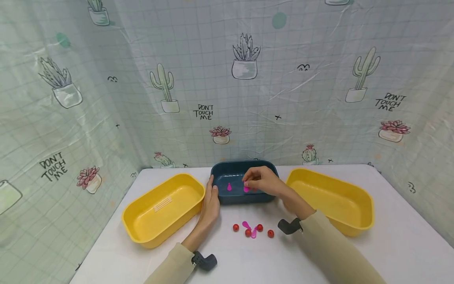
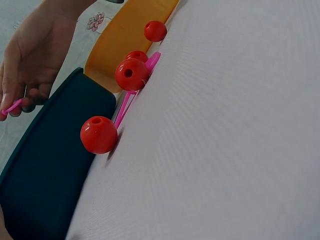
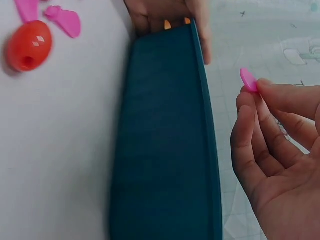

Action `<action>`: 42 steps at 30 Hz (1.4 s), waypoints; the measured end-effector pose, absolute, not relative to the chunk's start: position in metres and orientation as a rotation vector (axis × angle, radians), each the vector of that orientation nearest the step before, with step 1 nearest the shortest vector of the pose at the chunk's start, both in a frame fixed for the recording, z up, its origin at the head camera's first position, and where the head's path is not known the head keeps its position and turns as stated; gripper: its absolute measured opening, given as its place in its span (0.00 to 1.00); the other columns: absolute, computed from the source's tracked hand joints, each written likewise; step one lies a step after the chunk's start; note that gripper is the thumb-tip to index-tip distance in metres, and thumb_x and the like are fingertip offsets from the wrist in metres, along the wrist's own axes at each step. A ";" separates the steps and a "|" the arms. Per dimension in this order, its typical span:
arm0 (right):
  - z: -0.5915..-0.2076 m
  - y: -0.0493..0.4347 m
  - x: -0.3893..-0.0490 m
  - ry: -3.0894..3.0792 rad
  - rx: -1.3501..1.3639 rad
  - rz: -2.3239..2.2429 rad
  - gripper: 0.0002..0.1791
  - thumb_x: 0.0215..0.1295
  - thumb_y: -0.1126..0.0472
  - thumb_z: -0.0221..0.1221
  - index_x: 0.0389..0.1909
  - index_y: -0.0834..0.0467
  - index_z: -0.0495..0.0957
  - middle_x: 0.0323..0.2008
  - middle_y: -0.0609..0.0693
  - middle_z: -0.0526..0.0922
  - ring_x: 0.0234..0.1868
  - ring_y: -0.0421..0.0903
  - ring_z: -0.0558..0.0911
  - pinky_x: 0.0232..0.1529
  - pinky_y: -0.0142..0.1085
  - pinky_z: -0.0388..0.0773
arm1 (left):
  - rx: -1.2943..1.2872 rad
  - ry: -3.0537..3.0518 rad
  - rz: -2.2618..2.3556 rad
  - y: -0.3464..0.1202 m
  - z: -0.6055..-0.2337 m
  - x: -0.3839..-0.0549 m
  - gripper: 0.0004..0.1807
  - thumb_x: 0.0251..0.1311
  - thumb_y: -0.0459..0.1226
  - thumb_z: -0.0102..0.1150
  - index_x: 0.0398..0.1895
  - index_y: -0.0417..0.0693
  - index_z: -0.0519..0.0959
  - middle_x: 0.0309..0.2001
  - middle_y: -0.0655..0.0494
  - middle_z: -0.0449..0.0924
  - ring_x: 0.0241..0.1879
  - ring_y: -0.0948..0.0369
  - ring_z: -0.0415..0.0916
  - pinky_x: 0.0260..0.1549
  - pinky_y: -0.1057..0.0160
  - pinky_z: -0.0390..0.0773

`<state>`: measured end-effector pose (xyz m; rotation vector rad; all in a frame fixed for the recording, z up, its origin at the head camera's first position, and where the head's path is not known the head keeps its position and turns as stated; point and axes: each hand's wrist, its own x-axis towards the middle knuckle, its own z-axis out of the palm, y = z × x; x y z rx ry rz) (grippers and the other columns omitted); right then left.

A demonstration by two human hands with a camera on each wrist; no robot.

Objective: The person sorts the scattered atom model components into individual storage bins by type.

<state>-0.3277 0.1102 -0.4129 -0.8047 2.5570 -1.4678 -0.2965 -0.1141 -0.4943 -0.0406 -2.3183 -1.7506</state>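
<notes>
My right hand (image 1: pixel 264 181) pinches a pink teardrop-shaped piece (image 3: pixel 248 81) between thumb and fingertips, over the dark teal bin (image 1: pixel 244 199). A second pink teardrop-shaped piece (image 1: pixel 229 187) lies on the bin's floor, left of that hand. Along the bin's left end, my left hand (image 1: pixel 211 205) touches the wall, its fingers lying straight and pointing away from me. On the white table in front are two more pink pieces (image 1: pixel 253 232) and several red round beads (image 2: pixel 99 135) with holes through them.
A yellow bin (image 1: pixel 142 236) stands to the left, with a pale striped mark on its floor. Another yellow bin (image 1: pixel 367 213) stands at the right, partly behind my right forearm. The white table (image 1: pixel 234 260) meets a cactus-print curtain (image 1: pixel 248 118) at the back.
</notes>
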 end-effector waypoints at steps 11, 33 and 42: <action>-0.414 0.104 -0.352 2.510 -0.735 -1.506 0.12 0.71 0.63 0.63 0.48 0.67 0.83 0.33 0.53 0.87 0.30 0.47 0.83 0.45 0.55 0.85 | -0.025 -2.345 -1.742 -0.115 -0.494 -0.295 0.29 0.84 0.45 0.31 0.84 0.57 0.50 0.85 0.51 0.47 0.84 0.49 0.45 0.81 0.41 0.47; -0.439 0.095 -0.384 2.513 -0.660 -1.469 0.09 0.71 0.65 0.62 0.45 0.67 0.84 0.34 0.57 0.87 0.30 0.44 0.83 0.40 0.36 0.86 | -0.013 -2.351 -1.739 -0.115 -0.495 -0.296 0.29 0.84 0.45 0.33 0.84 0.60 0.51 0.85 0.53 0.48 0.83 0.49 0.47 0.81 0.41 0.48; -0.441 0.088 -0.391 2.498 -0.598 -1.474 0.09 0.70 0.68 0.62 0.46 0.70 0.83 0.35 0.57 0.88 0.30 0.42 0.83 0.38 0.37 0.87 | -0.019 -2.348 -1.752 -0.115 -0.495 -0.295 0.29 0.84 0.45 0.32 0.84 0.58 0.51 0.85 0.53 0.47 0.83 0.48 0.47 0.80 0.41 0.48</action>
